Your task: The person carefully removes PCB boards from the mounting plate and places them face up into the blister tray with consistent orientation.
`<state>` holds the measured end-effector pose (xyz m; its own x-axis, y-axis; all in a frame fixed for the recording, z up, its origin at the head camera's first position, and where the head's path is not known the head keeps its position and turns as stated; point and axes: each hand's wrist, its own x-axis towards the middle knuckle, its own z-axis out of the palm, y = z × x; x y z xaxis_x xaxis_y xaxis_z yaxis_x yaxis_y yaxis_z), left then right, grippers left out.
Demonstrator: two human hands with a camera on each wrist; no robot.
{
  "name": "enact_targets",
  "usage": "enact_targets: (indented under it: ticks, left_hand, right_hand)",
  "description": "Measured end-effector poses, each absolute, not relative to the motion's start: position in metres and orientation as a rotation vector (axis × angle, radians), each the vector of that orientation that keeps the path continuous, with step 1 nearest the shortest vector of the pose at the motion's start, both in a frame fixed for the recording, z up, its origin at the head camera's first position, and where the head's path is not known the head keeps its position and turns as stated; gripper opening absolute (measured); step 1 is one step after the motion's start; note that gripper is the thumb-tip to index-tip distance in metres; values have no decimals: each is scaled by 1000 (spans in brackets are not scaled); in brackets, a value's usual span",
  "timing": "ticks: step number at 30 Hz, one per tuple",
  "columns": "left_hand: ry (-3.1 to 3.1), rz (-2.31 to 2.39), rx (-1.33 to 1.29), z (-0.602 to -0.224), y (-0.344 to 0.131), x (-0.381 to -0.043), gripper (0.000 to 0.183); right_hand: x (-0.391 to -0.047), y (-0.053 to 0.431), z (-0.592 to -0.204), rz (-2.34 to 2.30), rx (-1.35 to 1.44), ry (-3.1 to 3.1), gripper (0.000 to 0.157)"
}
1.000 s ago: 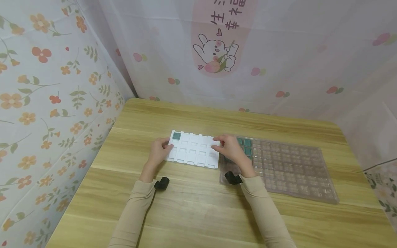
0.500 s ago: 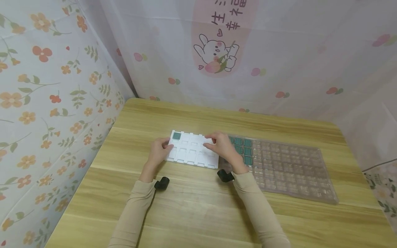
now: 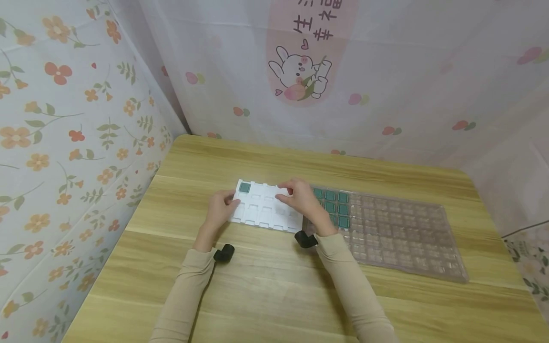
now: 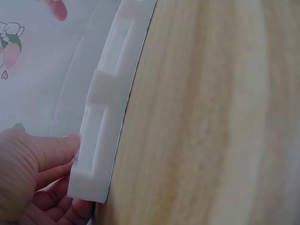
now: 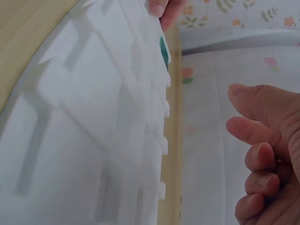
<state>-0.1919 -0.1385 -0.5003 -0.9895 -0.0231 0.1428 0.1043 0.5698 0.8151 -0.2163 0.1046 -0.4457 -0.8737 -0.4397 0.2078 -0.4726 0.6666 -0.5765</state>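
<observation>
A white compartment tray (image 3: 259, 209) lies on the table with one green square chip (image 3: 244, 187) in its far left pocket. My left hand (image 3: 220, 207) grips the tray's left end between thumb and fingers; the left wrist view shows the thumb on the white edge (image 4: 93, 136). Over the tray's right part is my right hand (image 3: 302, 200). In the right wrist view its thumb and index finger stand apart with nothing between them, and the other fingers are loosely curled. It hides the tray's far right pockets.
To the right lies a clear plastic blister tray (image 3: 403, 233), several green chips (image 3: 343, 209) in its left columns. A black wrist camera sits on each sleeve. A wooden table (image 3: 257, 286) bears everything; printed curtains (image 3: 364, 71) hang behind and at the left.
My right hand has moved left, from the white tray's right edge to over its right part, uncovering more green chips in the clear tray. My left hand stays put.
</observation>
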Motion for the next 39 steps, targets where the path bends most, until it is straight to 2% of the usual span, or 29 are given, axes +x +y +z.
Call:
enact_targets:
  ticks: [39]
  left_hand:
    - [-2663, -1434, -84, -499, -139, -193, 29]
  right_hand:
    - [-240, 45, -451, 1006, 889, -2843, 29]
